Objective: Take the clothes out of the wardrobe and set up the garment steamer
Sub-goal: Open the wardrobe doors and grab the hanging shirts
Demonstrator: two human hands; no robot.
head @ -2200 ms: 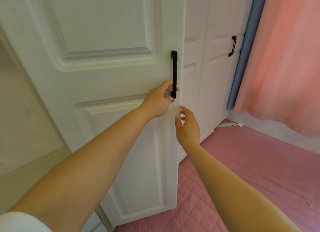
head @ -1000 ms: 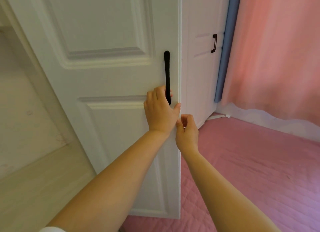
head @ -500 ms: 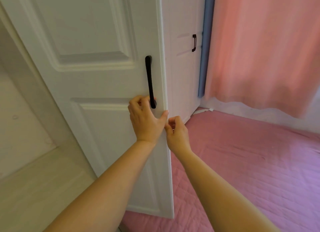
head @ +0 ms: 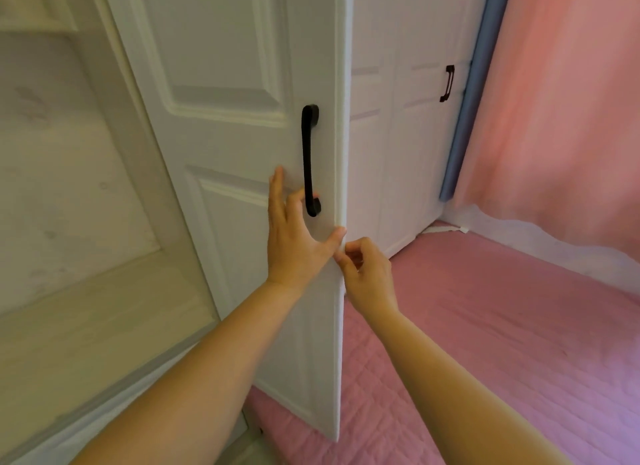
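Door (head: 221, 145): the white wardrobe door is swung partly open, its free edge turned toward the camera.
Handle (head: 309, 159): a black bar is fixed upright near that edge.
Left hand (head: 294, 236): laid flat on the door just left of the handle, fingers straight, thumb at the edge; nothing is gripped.
Right hand (head: 367, 274): fingers are curled at the door edge, below the handle; a grip on the edge cannot be told.
Wardrobe inside (head: 69, 194): left of the door; pale shelves are seen, no clothes in view.
Steamer: not in view.
Advice: the door is best pushed wide from near the handle, fingers kept off the hinge side.
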